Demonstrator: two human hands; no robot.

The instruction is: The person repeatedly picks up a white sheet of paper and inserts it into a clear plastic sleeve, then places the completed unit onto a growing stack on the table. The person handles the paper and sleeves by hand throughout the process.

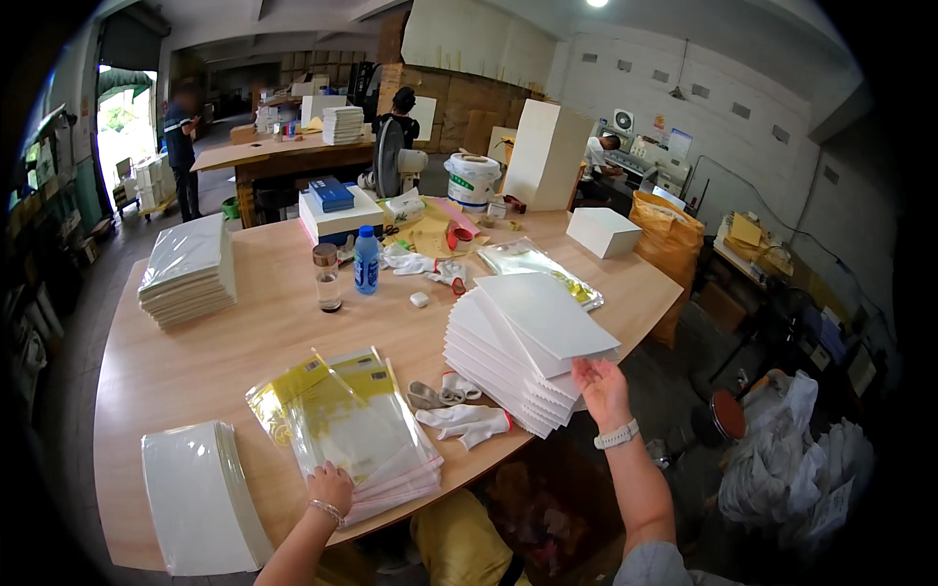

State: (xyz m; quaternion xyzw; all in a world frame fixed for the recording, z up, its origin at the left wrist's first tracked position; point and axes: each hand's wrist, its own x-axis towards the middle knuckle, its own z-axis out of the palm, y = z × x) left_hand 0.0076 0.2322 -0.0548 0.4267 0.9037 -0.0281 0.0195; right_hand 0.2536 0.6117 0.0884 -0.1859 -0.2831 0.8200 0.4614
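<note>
My left hand rests on the near edge of a stack of clear plastic bags with yellow headers at the front of the wooden table. My right hand touches the near corner of a fanned stack of flat white boards, with its fingers at the stack's edge. Between the two stacks lie a white work glove and a grey glove.
A wrapped white pile sits front left and another far left. A blue-labelled bottle, a small jar, boxes, a white box and foil bags stand further back. People work at distant benches.
</note>
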